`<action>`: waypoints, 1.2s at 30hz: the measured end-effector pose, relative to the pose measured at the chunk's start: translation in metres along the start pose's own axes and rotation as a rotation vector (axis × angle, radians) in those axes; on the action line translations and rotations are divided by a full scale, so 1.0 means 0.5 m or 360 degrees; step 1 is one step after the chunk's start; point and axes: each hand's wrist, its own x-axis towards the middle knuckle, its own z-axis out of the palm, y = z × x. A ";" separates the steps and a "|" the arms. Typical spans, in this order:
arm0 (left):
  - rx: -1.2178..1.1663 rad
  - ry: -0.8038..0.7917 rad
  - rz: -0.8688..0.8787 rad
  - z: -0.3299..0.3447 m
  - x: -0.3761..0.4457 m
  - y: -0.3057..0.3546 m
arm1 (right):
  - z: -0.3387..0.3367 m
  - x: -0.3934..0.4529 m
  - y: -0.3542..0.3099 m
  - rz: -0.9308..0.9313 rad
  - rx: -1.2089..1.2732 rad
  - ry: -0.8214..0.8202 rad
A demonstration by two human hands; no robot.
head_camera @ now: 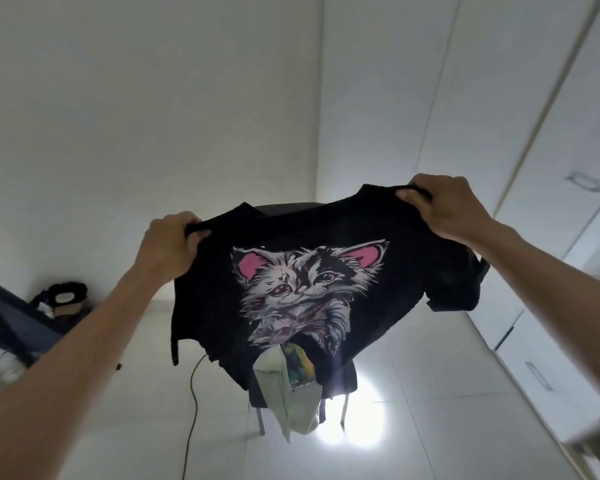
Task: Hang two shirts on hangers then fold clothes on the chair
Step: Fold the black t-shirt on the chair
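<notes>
White walls and pale floor tiles fill the frame, with cupboard doors (551, 168) running down the right side; at centre a black T-shirt (291, 289) is held spread in the air in front of a dark chair (291, 207); the left hand (168, 245) and right hand (445, 207) each pinch a shoulder seam, fingers curled over the cloth. It looks light, soft and limp, likely to sag wherever unsupported, so the shoulders seem the sensible hold; a grey cat with pink ears is printed across it. Below, a pale green garment (291, 393) drapes off the chair seat.
</notes>
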 end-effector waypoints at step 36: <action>0.0001 0.0038 0.0003 -0.160 -0.497 0.205 | -0.131 -0.448 -0.001 -0.0008 0.0180 -0.0128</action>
